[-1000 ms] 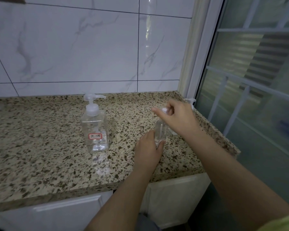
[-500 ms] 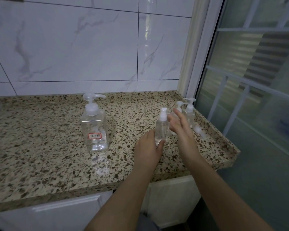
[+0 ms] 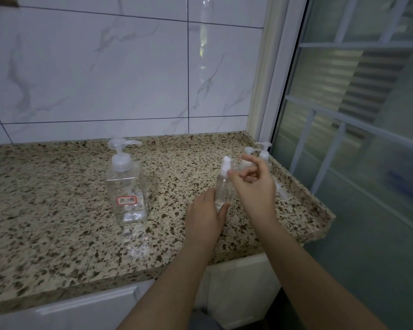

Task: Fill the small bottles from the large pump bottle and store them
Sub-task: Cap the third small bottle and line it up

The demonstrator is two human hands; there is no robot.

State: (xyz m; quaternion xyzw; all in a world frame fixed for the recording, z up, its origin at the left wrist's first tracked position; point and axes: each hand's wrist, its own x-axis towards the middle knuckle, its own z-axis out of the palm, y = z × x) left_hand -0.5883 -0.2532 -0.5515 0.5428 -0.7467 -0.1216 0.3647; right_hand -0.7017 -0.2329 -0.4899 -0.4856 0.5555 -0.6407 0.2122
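Hands meet at one small bottle [image 3: 222, 186] on the counter [image 3: 57, 210] — left hand [image 3: 206, 214] grips its base, right hand [image 3: 253, 184] touches its cap with loose curled fingers. Big pump bottle [image 3: 126, 186] stands well left.

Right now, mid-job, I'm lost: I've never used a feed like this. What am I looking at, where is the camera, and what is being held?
There is no machine here. A camera worn on a person's head looks forward and down, so the two bare arms coming in from the bottom are that person's own.

The left hand grips the lower part of a small clear bottle standing on the speckled stone counter. The right hand is at the bottle's white pump top, fingers loosely curled; whether it actually pinches the top I cannot tell.

To the left stands the large pump bottle with a red-edged label. Two more small pump bottles stand at the counter's far right, by the window.
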